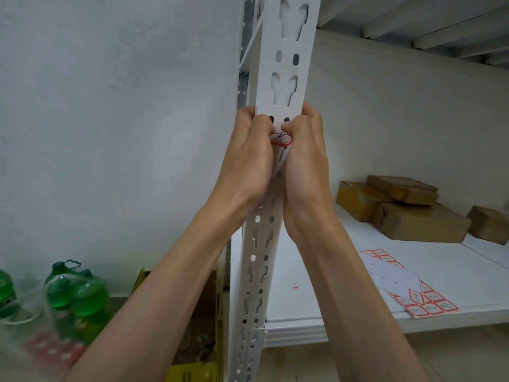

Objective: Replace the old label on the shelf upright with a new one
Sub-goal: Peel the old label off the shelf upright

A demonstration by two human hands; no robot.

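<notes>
**Room around the upright**

Both hands (278,150) crowd the shelf upright (292,64), covering its middle; the slotted face above them is bare. On the shelf board (316,260) to the right, brown parcels (407,210) block the back and the label sheet (402,282) lies near the front edge. Green bottles (74,293) stand low on the left.

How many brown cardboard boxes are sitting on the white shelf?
4. A yellowish-taped box at the left, a flat box lying on top, a big box in front, and one box at the right edge. More may hide beyond.
</notes>
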